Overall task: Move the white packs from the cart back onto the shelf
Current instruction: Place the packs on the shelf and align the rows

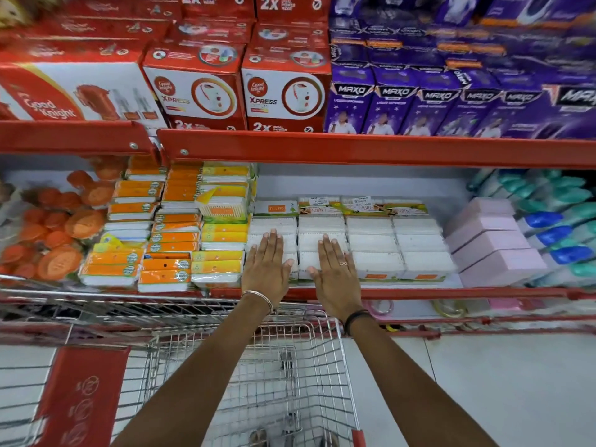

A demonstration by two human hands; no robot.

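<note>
Both hands lie flat, palms down, fingers extended and slightly spread, gripping nothing. The left hand (266, 264) presses on the leftmost column of white packs (371, 243); the right hand (333, 272) rests on the next column to the right. The packs sit in four columns on the lower shelf (419, 293), each column's long axis running from near edge to far, between orange-and-yellow packs (167, 250) at left and pink boxes (493, 246) at right. Directly below the forearms, the wire cart (283, 382) shows no white pack in its visible part, so the task appears close to done; the basket's near end is cut off by the frame. Pack labels are too blurred to read reliably.
</note>
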